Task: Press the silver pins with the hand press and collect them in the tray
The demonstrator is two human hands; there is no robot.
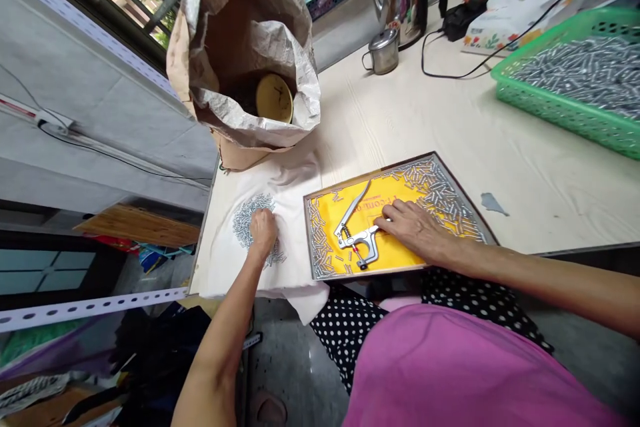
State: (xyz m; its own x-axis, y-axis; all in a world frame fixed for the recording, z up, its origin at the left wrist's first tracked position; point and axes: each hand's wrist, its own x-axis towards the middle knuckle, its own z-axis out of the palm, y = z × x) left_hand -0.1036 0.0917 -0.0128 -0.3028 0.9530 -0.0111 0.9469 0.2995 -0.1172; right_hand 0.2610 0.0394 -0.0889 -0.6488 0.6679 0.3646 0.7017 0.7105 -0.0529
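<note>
My left hand point(263, 230) rests knuckles-up on a pile of small silver metal pieces point(249, 215) lying on a white cloth point(290, 180); its fingers are curled down into the pile. My right hand point(413, 227) lies on a shallow tray with a yellow lining point(345, 203), fingers pressed against the handle of silver hand pliers point(356, 230). Many small silver pieces point(435, 187) line the tray's edges.
A brown paper sack point(240, 47) holding a yellow cup point(274, 99) stands behind the cloth. A green basket of metal parts point(575, 73) sits at the far right. A steel kettle point(407, 0), a small lidded cup point(384, 52) and a black cable point(465, 70) lie beyond.
</note>
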